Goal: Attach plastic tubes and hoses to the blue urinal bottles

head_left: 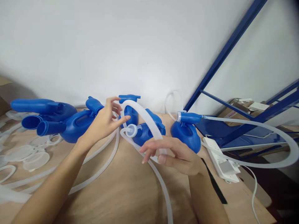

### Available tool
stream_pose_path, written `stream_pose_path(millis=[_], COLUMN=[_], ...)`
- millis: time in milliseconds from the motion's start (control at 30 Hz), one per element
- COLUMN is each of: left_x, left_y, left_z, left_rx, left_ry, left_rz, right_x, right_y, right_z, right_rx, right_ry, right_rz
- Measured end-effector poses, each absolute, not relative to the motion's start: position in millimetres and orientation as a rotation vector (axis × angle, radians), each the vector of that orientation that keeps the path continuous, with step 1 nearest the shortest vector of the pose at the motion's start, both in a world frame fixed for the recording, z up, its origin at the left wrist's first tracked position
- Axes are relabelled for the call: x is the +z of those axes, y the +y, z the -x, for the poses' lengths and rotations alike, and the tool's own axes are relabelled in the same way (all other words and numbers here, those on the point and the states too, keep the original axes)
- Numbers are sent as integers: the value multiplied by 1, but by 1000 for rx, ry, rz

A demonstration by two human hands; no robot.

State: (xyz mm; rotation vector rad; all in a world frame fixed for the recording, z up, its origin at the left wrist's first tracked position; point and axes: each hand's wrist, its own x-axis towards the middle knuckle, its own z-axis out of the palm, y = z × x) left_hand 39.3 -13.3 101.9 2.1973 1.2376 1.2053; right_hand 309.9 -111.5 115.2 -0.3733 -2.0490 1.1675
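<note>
A translucent white ribbed hose [149, 119] arches up between my hands. My right hand [174, 152] has its fingers wrapped round the hose's right part. My left hand [109, 116] is raised near the hose's left side, fingers spread and curved, with nothing gripped. Behind the hands are a blue bottle [131, 115] near the wall and another blue bottle [143, 133] lying with a white cap [131, 130] at its mouth. To the right, a blue bottle [185, 135] has a long hose [257, 122] running off its neck.
Several blue bottles [77, 124] crowd the left of the wooden table [116, 193], beside clear plastic lids [36, 160]. More hoses [100, 171] cross the tabletop. A white power strip [219, 161] lies at the right, near a blue metal frame [224, 49].
</note>
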Motion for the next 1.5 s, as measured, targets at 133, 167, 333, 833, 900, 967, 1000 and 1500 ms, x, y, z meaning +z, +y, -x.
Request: stream_pose_path(millis=[133,167,333,833,900,967,1000,1500], left_x=[102,101,106,125,126,128,129,149], left_y=[-6,-4,0,-10,-11,-14,-16,-51], left_z=[-33,-30,-16,15,14,15,15,11], left_rx=[1173,1164,1378,1483,1517,1562,1588,1501], left_ry=[1269,1234,1048,1463,1424,1389,1375,1090], left_rz=[-2112,-2055,-1948,-2543,-2583,-2615,-2629,-2704], right_x=[112,110,100,117,110,94,83,39], right_y=[-109,-107,-95,-138,-149,-148,-143,-107], right_z=[-309,-311,-320,-299,-290,-280,-274,-237], right_rx=[1328,1351,1307,194,333,308,297,259], right_ry=[-2131,-2135,-2198,-2744,-2984,-3140,-3182,-3246], right_rz=[265,264,498,801,832,1033,1118,807])
